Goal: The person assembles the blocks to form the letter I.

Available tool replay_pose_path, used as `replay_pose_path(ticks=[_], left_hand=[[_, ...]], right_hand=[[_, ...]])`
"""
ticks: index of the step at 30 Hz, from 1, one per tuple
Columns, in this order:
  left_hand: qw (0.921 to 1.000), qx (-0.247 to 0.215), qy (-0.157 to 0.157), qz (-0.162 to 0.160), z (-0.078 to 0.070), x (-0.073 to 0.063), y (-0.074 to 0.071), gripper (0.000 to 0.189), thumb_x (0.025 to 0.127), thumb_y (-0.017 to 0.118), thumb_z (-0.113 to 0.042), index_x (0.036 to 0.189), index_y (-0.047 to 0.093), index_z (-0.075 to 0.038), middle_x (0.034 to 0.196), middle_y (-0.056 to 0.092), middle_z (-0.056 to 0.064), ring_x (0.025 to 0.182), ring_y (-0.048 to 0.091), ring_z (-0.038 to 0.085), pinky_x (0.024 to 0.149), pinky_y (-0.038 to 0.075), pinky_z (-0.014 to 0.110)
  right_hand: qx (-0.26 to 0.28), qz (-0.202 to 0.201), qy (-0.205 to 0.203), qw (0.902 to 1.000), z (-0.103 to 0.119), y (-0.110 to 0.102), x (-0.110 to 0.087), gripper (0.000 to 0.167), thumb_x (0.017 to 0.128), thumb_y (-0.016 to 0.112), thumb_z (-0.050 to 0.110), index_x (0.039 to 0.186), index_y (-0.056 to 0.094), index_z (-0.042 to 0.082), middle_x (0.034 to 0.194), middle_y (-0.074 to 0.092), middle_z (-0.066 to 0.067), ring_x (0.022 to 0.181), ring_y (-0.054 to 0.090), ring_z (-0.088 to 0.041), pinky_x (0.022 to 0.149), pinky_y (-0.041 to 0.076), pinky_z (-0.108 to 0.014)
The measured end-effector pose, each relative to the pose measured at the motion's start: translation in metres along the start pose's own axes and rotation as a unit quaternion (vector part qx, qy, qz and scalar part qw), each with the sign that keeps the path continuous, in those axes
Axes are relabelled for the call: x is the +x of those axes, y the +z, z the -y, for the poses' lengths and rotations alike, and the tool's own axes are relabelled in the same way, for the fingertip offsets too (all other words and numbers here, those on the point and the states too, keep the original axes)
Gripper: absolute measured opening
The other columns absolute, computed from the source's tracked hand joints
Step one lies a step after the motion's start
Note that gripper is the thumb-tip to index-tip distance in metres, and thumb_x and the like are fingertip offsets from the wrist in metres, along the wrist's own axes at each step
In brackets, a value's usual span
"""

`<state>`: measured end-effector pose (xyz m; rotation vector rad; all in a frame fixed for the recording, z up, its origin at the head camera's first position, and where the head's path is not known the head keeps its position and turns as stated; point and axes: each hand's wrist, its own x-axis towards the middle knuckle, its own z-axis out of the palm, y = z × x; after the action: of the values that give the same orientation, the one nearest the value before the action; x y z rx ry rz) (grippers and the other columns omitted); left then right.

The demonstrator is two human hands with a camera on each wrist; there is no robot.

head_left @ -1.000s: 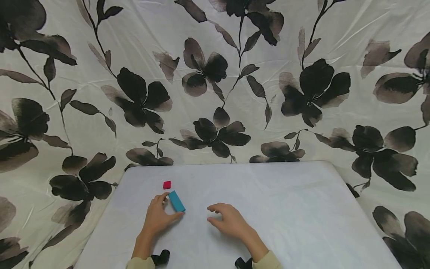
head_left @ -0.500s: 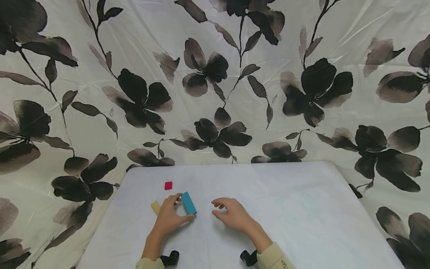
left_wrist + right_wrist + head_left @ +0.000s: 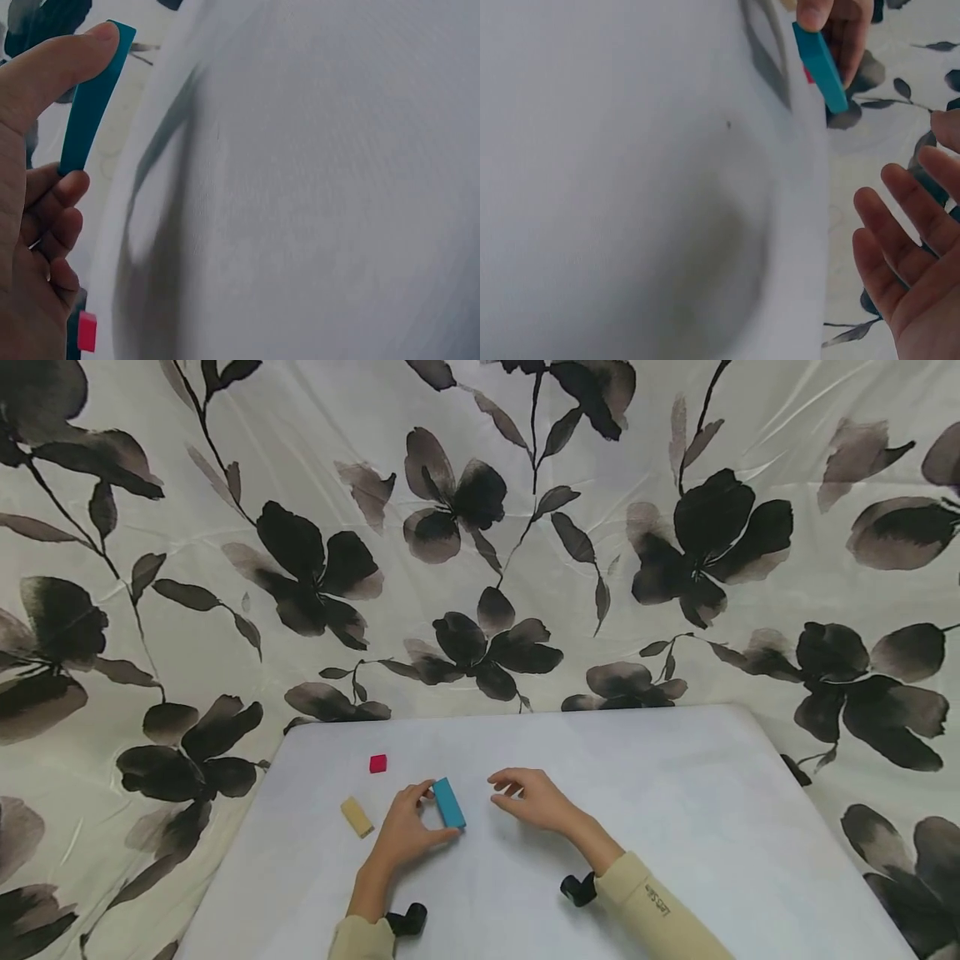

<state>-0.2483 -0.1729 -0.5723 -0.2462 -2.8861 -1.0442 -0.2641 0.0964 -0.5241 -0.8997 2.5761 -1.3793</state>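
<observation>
A blue rectangular block (image 3: 450, 803) is pinched lengthwise between the thumb and fingers of my left hand (image 3: 405, 833), one end at the thumb and the other at the fingertips. In the left wrist view the blue block (image 3: 97, 101) is held above the white table, and its shadow falls on the surface. My right hand (image 3: 536, 797) hovers to the right of the block, fingers loosely bent and holding nothing. The right wrist view shows that right hand (image 3: 922, 232) with its fingers spread, apart from the blue block (image 3: 821, 67).
A small red block (image 3: 378, 764) lies toward the back left of the white table (image 3: 637, 793). Left of my left hand lies a yellow rectangular block (image 3: 357, 817). Behind the table's far edge hangs a floral cloth (image 3: 480, 577).
My left hand has carried the blue block to the right, uncovering the yellow block behind it. My right hand has shifted slightly right and farther from me.
</observation>
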Motion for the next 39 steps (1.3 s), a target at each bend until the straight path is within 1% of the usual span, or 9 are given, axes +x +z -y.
replay_pose_path(ticks=[3,6,9,15,20,24,28,32,39], left_hand=[[0.9999,-0.005,-0.002,0.015,0.0,-0.002,0.005,0.097,0.061,0.087,-0.055,0.138,0.05,-0.01,0.113,0.055,-0.002,0.103,0.05,0.02,0.085,0.048,0.042],[0.9997,-0.015,-0.002,0.019,-0.002,-0.003,0.008,0.097,0.061,0.087,-0.055,0.138,0.05,-0.009,0.113,0.056,-0.001,0.103,0.051,0.021,0.086,0.048,0.043],[0.9996,-0.013,0.001,0.026,-0.003,-0.003,0.012,0.097,0.061,0.087,-0.056,0.137,0.051,-0.009,0.112,0.056,-0.001,0.102,0.051,0.021,0.086,0.048,0.043],[0.9982,-0.015,0.004,0.058,-0.011,-0.002,0.021,0.097,0.062,0.085,-0.058,0.138,0.051,-0.009,0.112,0.056,-0.001,0.102,0.05,0.02,0.086,0.047,0.042],[0.997,-0.022,0.019,0.071,-0.016,0.0,0.027,0.096,0.063,0.084,-0.058,0.138,0.05,-0.008,0.111,0.056,-0.002,0.1,0.05,0.019,0.085,0.047,0.041],[0.9956,-0.035,0.033,0.08,-0.021,0.005,0.032,0.095,0.064,0.084,-0.058,0.138,0.051,-0.008,0.109,0.056,-0.003,0.099,0.051,0.019,0.084,0.047,0.04],[0.9943,-0.046,0.043,0.086,-0.029,0.011,0.039,0.094,0.064,0.083,-0.059,0.137,0.051,-0.009,0.108,0.056,-0.004,0.097,0.05,0.018,0.082,0.047,0.038],[0.9934,-0.043,0.049,0.095,-0.032,0.016,0.046,0.093,0.065,0.082,-0.06,0.137,0.052,-0.01,0.107,0.056,-0.005,0.095,0.048,0.016,0.079,0.046,0.035],[0.9925,-0.04,0.063,0.096,-0.03,0.029,0.044,0.093,0.065,0.083,-0.058,0.138,0.051,-0.01,0.105,0.054,-0.006,0.095,0.047,0.015,0.08,0.045,0.034]], right_hand=[[0.01,0.004,0.017,0.9998,-0.005,0.001,-0.003,0.027,0.095,0.064,0.021,0.12,0.065,0.012,0.108,0.067,-0.01,0.09,0.063,-0.016,0.077,0.051,-0.032],[0.017,0.004,0.027,0.9995,-0.012,0.001,-0.006,0.027,0.094,0.064,0.021,0.121,0.065,0.012,0.108,0.067,-0.011,0.09,0.063,-0.016,0.078,0.051,-0.031],[0.018,-0.002,0.029,0.9994,-0.019,0.0,-0.008,0.029,0.094,0.066,0.021,0.121,0.065,0.012,0.106,0.068,-0.009,0.089,0.063,-0.016,0.077,0.051,-0.031],[0.018,-0.003,0.044,0.9989,-0.028,-0.003,-0.015,0.035,0.091,0.069,0.022,0.123,0.063,0.008,0.1,0.067,-0.002,0.086,0.063,-0.014,0.075,0.051,-0.029],[0.022,-0.003,0.049,0.9985,-0.031,-0.008,-0.02,0.041,0.09,0.071,0.021,0.125,0.061,0.005,0.098,0.066,-0.002,0.086,0.062,-0.015,0.075,0.051,-0.029],[0.029,-0.002,0.061,0.9977,-0.033,-0.011,-0.025,0.047,0.088,0.073,0.02,0.128,0.058,0.001,0.098,0.065,-0.003,0.086,0.062,-0.015,0.075,0.052,-0.029],[0.027,-0.001,0.073,0.9969,-0.036,-0.02,-0.032,0.05,0.086,0.074,0.019,0.13,0.056,0.001,0.099,0.064,-0.006,0.087,0.062,-0.016,0.075,0.051,-0.03],[0.022,0.001,0.077,0.9968,-0.041,-0.027,-0.035,0.052,0.086,0.075,0.018,0.131,0.055,0.0,0.1,0.064,-0.008,0.087,0.062,-0.018,0.075,0.051,-0.031],[0.032,-0.007,0.085,0.9958,-0.048,-0.03,-0.029,0.056,0.084,0.077,0.018,0.133,0.054,0.001,0.102,0.064,-0.01,0.088,0.062,-0.018,0.077,0.051,-0.032]])
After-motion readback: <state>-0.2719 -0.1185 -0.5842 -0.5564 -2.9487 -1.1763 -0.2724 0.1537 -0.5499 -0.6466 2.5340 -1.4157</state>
